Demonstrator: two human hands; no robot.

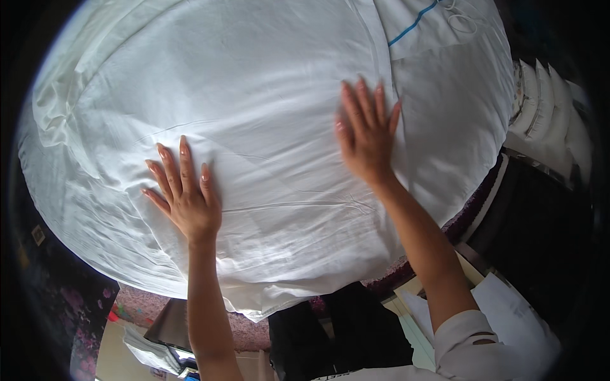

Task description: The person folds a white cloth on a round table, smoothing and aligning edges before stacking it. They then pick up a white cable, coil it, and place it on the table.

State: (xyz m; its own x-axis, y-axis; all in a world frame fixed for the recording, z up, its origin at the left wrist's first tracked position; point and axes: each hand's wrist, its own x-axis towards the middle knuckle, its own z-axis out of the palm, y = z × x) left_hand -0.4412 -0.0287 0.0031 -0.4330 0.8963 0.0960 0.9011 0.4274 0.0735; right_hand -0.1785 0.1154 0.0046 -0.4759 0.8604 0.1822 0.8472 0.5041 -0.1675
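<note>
A large white sheet lies spread over a flat surface and fills most of the view. My left hand rests flat on it at the lower left, fingers apart. My right hand lies flat on the sheet further up and to the right, fingers spread and slightly blurred. Neither hand holds anything. A fold line runs across the cloth between the two hands. At the top right a second white cloth with a thin blue stripe lies on the sheet.
A stack of folded white linens stands at the right edge. A dark surface lies below it. Papers and a pinkish rug show under the sheet's front edge.
</note>
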